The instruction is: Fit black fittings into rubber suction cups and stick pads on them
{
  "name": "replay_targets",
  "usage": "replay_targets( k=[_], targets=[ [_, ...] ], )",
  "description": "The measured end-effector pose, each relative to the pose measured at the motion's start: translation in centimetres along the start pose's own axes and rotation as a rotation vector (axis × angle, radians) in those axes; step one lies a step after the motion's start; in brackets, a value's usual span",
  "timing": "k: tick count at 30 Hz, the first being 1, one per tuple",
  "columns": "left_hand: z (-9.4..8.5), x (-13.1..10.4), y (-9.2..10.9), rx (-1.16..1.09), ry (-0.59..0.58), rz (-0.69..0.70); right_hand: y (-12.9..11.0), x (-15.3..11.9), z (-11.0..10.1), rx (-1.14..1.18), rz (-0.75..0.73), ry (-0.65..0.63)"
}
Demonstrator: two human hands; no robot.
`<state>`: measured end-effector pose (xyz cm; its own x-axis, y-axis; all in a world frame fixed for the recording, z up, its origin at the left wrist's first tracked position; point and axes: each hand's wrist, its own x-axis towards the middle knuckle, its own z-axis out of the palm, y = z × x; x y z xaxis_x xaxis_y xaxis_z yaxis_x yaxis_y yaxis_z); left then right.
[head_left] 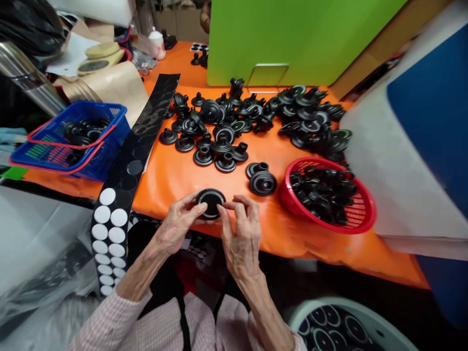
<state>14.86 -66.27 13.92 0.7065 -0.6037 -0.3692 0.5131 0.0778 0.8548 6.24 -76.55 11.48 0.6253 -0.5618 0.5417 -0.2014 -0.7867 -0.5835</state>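
Observation:
Just above the table's front edge, a round black disc part (211,204) with a pale ring on its face is held flat side up. My left hand (172,225) grips its left edge, thumb on top and fingers beneath. At the right edge my right hand (242,239) is closed, its thumb and bent fingertips against the disc. To the left hangs a long black strip (127,168) with white round stickers (119,217) on its lower end. Several stemmed black discs (225,162) lie behind my hands; two more (262,183) rest nearer, at right.
A red basket (371,214) of black parts stands at right on the orange table (164,187). At left is a blue basket (120,114) with a red handle. A green board (300,39) rises behind. A pale tub (383,319) of discs sits below right.

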Motion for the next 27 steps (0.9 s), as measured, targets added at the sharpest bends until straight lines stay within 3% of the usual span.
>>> replay_targets(
  k=[3,6,12,15,19,22,24,25,27],
  targets=[
    [-0.9,0.9,0.9,0.058,0.095,0.035,2.1,1.8,-0.2,-0.18,0.012,0.041],
    [-1.8,2.0,1.8,0.098,0.18,0.079,4.6,4.0,0.2,-0.346,0.068,-0.026],
    [-2.8,2.7,2.4,0.06,0.134,0.082,7.0,6.9,2.6,-0.438,0.139,-0.215],
    [-3.1,2.8,2.3,0.017,0.125,0.076,5.9,7.1,3.4,-0.36,0.107,-0.232],
    [-2.8,2.9,1.8,-0.022,0.149,0.092,2.2,6.0,3.3,-0.253,0.032,-0.124],
    [-2.6,2.5,1.6,0.014,0.075,0.108,-0.2,4.3,3.7,0.125,0.122,-0.185],
    [-3.2,1.7,2.0,0.232,0.075,0.153,-0.7,3.4,4.5,0.393,0.232,-0.302],
    [-3.9,1.2,2.4,0.4,0.139,0.198,-0.6,3.2,5.0,0.461,0.28,-0.344],
    [-6.1,0.0,3.6,0.769,0.428,0.3,0.0,3.2,5.7,0.447,0.328,-0.345]
  ],
)
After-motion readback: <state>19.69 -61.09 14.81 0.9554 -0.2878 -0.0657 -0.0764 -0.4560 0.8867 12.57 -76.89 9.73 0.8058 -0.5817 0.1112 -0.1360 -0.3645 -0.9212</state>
